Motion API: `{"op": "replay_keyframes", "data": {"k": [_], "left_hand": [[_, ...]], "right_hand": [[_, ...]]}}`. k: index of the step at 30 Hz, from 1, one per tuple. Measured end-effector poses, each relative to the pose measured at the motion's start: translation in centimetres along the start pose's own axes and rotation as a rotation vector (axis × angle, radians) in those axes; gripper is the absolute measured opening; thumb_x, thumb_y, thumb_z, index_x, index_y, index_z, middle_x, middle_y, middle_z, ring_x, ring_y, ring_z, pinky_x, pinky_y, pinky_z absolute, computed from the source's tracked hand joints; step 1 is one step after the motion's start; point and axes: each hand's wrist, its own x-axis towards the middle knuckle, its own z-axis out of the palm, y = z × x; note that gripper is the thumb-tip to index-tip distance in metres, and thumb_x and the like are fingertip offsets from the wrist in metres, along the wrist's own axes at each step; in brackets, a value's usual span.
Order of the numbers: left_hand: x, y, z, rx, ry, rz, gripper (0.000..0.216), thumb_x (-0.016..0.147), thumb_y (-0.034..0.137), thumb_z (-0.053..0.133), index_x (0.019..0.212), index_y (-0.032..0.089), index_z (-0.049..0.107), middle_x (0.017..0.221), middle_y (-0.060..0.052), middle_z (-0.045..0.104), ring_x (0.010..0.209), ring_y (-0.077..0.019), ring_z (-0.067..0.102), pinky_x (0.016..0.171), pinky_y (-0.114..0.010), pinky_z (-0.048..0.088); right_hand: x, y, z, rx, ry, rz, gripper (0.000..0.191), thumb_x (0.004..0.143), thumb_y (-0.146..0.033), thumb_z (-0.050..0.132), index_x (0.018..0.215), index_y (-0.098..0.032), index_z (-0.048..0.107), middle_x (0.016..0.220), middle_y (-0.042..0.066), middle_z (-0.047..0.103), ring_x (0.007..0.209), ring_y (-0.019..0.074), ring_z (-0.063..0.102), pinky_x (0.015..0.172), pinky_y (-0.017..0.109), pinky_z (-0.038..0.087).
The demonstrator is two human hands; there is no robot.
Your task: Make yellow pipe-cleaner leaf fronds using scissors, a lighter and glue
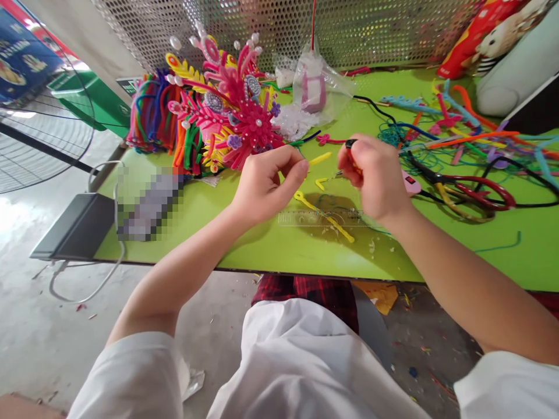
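Note:
My left hand [267,181] is closed in a pinch on a short yellow pipe cleaner [320,158] that sticks out to the right of my thumb. My right hand [374,174] is closed around a small tool with red and black handles [350,144]; its tip points left at a bent yellow piece [322,183]. Both hands hover above a clear plastic ruler [305,219] lying on the green table [271,247]. More yellow pipe cleaner pieces [325,217] lie across the ruler.
A pink and yellow pipe-cleaner flower ornament [236,110] stands behind my left hand, beside bundled coloured pipe cleaners [151,116]. Loose pipe cleaners and red-handled scissors [476,195] are spread on the right. A plastic bag [314,87] sits at the back, a fan [39,134] at left.

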Motion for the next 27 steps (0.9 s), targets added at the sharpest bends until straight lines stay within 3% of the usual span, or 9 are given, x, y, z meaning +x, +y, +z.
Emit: {"op": "replay_keyframes", "data": {"k": [3,5,8,12,14,18,20,22,27], "left_hand": [[0.0,0.3,0.0,0.007,-0.009,-0.007,0.027,0.088,0.016,0.06,0.062,0.017,0.053,0.055,0.004,0.051,0.049,-0.0044,0.041,0.045,-0.021,0.031],[0.0,0.5,0.0,0.006,-0.031,-0.009,0.028,0.083,0.012,0.06,0.057,0.016,0.05,0.052,0.005,0.046,0.049,-0.0041,0.038,0.045,-0.021,0.029],[0.0,0.7,0.0,-0.026,-0.062,-0.015,0.03,0.088,0.017,0.061,0.06,0.017,0.053,0.054,0.004,0.048,0.052,-0.0058,0.042,0.048,-0.022,0.032],[0.0,0.5,-0.2,-0.052,-0.023,0.092,0.016,0.095,0.037,0.065,0.094,0.022,0.063,0.089,-0.003,0.069,0.081,-0.0148,0.066,0.07,-0.03,0.054],[0.0,0.2,0.0,0.066,0.023,0.198,0.027,0.088,0.038,0.074,0.108,0.024,0.063,0.105,-0.005,0.071,0.097,-0.0199,0.069,0.082,-0.035,0.057],[-0.3,-0.6,0.6,0.318,0.13,0.331,0.019,0.091,0.026,0.069,0.109,0.026,0.065,0.1,-0.003,0.075,0.093,-0.0209,0.071,0.083,-0.039,0.058],[-0.3,-0.8,0.7,0.372,0.192,0.365,0.009,0.095,0.023,0.063,0.103,0.026,0.067,0.09,-0.001,0.075,0.085,-0.0197,0.07,0.078,-0.038,0.057],[-0.3,-0.7,0.7,0.386,0.229,0.393,0.008,0.097,0.023,0.061,0.097,0.027,0.068,0.084,0.0,0.074,0.081,-0.0193,0.069,0.074,-0.037,0.056],[-0.1,0.0,0.2,0.329,0.295,0.307,0.009,0.088,0.016,0.064,0.087,0.025,0.065,0.078,0.001,0.072,0.074,-0.0152,0.067,0.067,-0.032,0.054]], "right_hand": [[-0.3,-0.1,-0.2,-0.33,-0.017,-0.301,0.016,0.086,-0.035,0.072,0.095,-0.023,0.066,0.089,0.003,0.057,0.074,0.016,0.048,0.066,0.033,0.033],[-0.5,-0.1,-0.2,-0.528,-0.102,-0.467,0.013,0.087,-0.03,0.07,0.099,-0.024,0.069,0.099,0.006,0.063,0.079,0.0176,0.054,0.066,0.033,0.035],[-0.6,0.0,0.2,-0.572,-0.168,-0.548,0.008,0.091,-0.024,0.062,0.092,-0.022,0.069,0.091,0.005,0.066,0.075,0.0169,0.056,0.064,0.033,0.035],[-0.2,-0.2,1.0,-0.178,-0.074,-0.261,0.016,0.091,-0.034,0.071,0.083,-0.022,0.065,0.079,0.001,0.065,0.067,0.0135,0.053,0.061,0.03,0.039],[-0.1,-0.2,1.4,0.064,-0.022,-0.038,0.02,0.089,-0.041,0.075,0.085,-0.023,0.067,0.079,0.0,0.066,0.058,0.011,0.046,0.053,0.029,0.034],[-0.3,-0.3,2.1,0.392,-0.056,0.254,0.029,0.083,-0.05,0.081,0.09,-0.024,0.07,0.057,-0.006,0.048,0.043,0.008,0.027,0.042,0.028,0.017],[-0.6,-0.4,2.4,0.44,-0.057,0.294,0.033,0.079,-0.051,0.085,0.083,-0.023,0.069,0.05,-0.008,0.035,0.043,0.0082,0.026,0.042,0.028,0.016],[-0.7,-0.5,2.4,0.416,-0.059,0.297,0.035,0.079,-0.051,0.086,0.081,-0.022,0.068,0.05,-0.008,0.033,0.044,0.0082,0.027,0.044,0.028,0.016],[-0.5,-0.4,1.6,0.342,-0.069,0.212,0.047,0.094,-0.064,0.06,0.078,-0.02,0.065,0.068,-0.001,0.05,0.05,0.0092,0.034,0.048,0.029,0.019]]}}
